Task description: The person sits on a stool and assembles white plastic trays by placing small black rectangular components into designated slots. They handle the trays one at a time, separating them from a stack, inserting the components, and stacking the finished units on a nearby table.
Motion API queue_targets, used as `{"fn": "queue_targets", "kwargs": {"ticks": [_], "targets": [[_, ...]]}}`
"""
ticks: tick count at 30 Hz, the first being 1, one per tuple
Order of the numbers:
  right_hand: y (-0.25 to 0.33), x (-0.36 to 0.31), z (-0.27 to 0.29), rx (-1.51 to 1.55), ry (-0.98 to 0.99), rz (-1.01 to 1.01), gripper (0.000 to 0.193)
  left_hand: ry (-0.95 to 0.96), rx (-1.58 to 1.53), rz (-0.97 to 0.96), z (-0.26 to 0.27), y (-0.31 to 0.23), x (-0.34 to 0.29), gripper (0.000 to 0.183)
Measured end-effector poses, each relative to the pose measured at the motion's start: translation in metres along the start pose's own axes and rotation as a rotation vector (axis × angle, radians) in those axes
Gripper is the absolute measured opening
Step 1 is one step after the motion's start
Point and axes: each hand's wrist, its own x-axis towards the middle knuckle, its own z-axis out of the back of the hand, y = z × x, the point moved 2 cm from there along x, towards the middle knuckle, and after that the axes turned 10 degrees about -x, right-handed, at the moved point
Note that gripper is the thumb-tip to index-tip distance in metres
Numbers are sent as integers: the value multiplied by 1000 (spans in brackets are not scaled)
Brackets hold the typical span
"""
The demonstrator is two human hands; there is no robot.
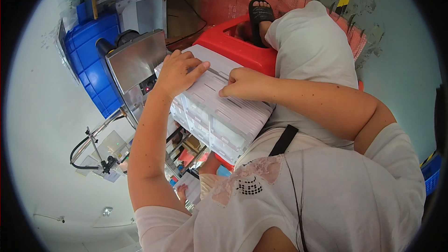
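Close in front of my body is a white block (pixel 212 81) with a ridged, slotted top and a glossy, see-through side. On its far left part rests my left hand (pixel 181 72), open, with the thumb apart from the bent fingers. My right hand (pixel 243 84) is closed, fingers curled in and thumb side down at the top near the right part of the block. Whatever may be between its fingertips is hidden. Dark narrow slots show in the top between the two hands.
A red plastic stool (pixel 261 58) stands beyond the block, by my sandalled foot. Left of it are a metal-plated machine (pixel 136 60) and a blue plastic crate (pixel 91 60). Another person's hand (pixel 182 192) shows at the lower left. A jointed stand (pixel 95 147) is farther left.
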Motion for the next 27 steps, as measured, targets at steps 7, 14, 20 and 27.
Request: {"fn": "queue_targets", "kwargs": {"ticks": [7, 14, 20, 27], "targets": [[1, 0, 0, -55, 7, 85, 48, -143, -118, -158, -9, 1, -9, 27], [3, -3, 2, -632, -33, 397, 38, -115, -195, -129, -5, 7, -16, 22], [14, -15, 16, -897, 127, 185, 46, -79, -200, -76, 0, 7, -23, 23], [18, 14, -2, -822, -374, 619, 39, -135, -279, -104, 0, 8, -34, 26]]}}
